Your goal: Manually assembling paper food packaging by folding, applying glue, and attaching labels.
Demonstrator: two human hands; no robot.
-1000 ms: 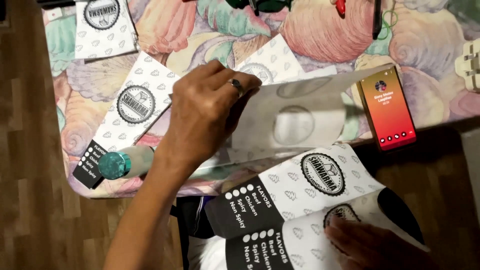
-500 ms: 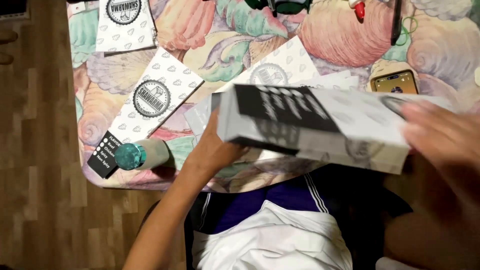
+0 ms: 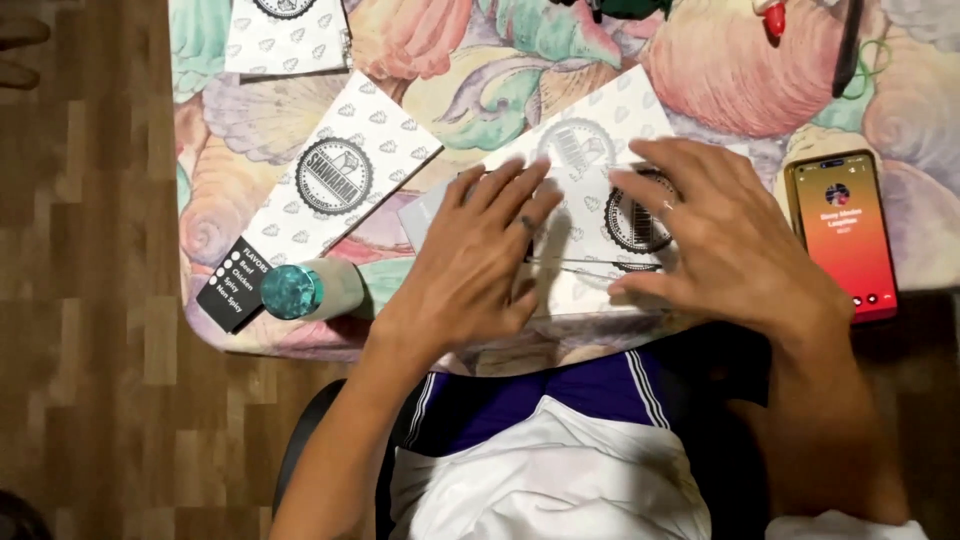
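White carton (image 3: 585, 225) under flat left hand (image 3: 478, 262), right hand (image 3: 720, 240).

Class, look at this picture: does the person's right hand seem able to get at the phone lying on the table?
Probably yes. The right hand rests flat on the white printed carton, and the phone lies just beside it on the tablecloth, with nothing between them.

Warm, even indoor light; soft shadows under fingers (image 3: 520, 195); slight blur; phone screen (image 3: 842, 232) glows, perhaps overexposed.
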